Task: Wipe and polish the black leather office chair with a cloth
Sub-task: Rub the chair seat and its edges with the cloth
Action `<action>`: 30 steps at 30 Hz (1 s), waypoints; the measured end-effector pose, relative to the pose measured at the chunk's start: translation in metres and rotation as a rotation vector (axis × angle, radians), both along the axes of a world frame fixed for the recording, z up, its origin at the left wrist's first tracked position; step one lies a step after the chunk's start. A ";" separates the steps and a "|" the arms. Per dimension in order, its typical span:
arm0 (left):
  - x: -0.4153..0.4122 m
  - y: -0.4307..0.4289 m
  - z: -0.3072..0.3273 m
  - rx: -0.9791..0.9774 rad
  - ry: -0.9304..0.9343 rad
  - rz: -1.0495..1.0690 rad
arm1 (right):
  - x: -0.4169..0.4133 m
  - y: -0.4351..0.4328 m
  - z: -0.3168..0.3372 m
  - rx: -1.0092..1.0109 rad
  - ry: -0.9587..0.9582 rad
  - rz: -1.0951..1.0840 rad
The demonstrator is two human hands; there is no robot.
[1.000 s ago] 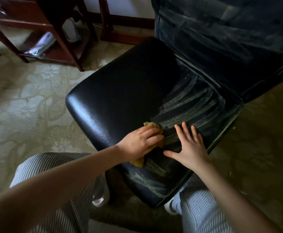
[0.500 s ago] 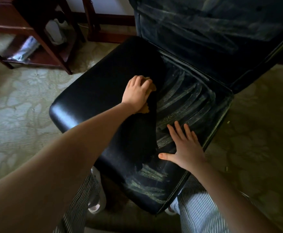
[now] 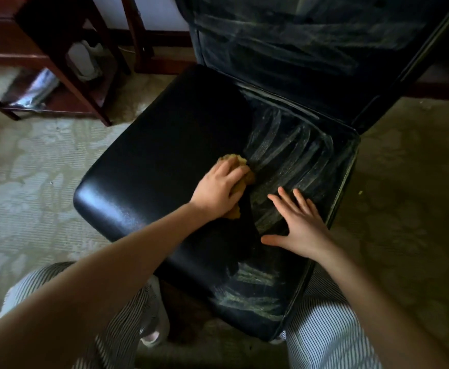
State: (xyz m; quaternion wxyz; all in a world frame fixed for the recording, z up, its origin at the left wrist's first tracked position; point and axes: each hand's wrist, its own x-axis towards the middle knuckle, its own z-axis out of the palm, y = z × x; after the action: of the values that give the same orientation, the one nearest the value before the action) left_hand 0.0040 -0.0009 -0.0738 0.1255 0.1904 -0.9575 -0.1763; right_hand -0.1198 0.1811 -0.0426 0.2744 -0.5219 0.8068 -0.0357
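Observation:
The black leather chair seat [image 3: 159, 161] fills the middle of the head view, its backrest [image 3: 311, 49] rising behind. The seat's left half shines clean; the right half and the front right corner show pale dusty streaks. My left hand [image 3: 218, 190] grips a crumpled tan cloth [image 3: 234, 162] and presses it on the seat at the border of the streaked area. Just to its right, my right hand [image 3: 300, 225] lies flat on the seat with fingers spread, holding nothing.
A dark red wooden table [image 3: 44, 49] with a low shelf stands at the back left on patterned carpet [image 3: 31, 182]. My striped trouser legs [image 3: 324, 336] flank the seat's front corner. Bare carpet lies to the right of the chair.
My left hand with the cloth swept from the seat's front toward the backrest, then pulled back toward me to mid-seat. My right hand stayed flat on the seat.

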 end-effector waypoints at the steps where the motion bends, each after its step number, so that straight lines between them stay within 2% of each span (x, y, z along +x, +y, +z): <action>1: 0.006 0.008 -0.001 -0.009 0.008 -0.067 | -0.002 -0.003 0.001 -0.048 -0.029 -0.042; 3: 0.017 0.019 -0.004 -0.029 0.032 -0.206 | -0.006 -0.011 0.003 -0.196 -0.046 -0.156; 5: 0.024 0.020 -0.007 -0.079 0.056 -0.331 | -0.008 -0.021 0.001 -0.349 0.017 -0.243; 7: 0.021 0.012 -0.007 -0.151 0.070 -0.382 | -0.011 -0.028 -0.003 -0.400 0.085 -0.271; 9: 0.008 -0.002 -0.005 -0.171 0.073 -0.321 | -0.014 -0.034 -0.011 -0.407 0.140 -0.270; 15: -0.045 -0.076 0.002 -0.130 0.022 0.079 | -0.018 -0.034 -0.030 -0.487 0.234 -0.354; 18: -0.075 -0.100 0.003 -0.061 0.012 0.260 | -0.021 -0.041 -0.036 -0.429 0.229 -0.396; 21: -0.101 -0.110 0.003 0.025 0.038 0.354 | -0.020 -0.045 -0.043 -0.412 0.321 -0.357; 25: -0.116 -0.110 0.002 0.038 0.067 0.385 | -0.019 -0.047 -0.047 -0.476 0.344 -0.411; 30: -0.101 -0.087 0.002 -0.025 0.068 0.207 | -0.018 -0.048 -0.049 -0.511 0.358 -0.426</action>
State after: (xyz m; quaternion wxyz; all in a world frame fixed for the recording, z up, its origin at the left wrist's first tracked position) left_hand -0.0965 -0.0878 -0.0721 0.1777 0.2806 -0.9301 -0.1568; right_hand -0.1379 0.1328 -0.0919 -0.0236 -0.3922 0.8975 -0.2004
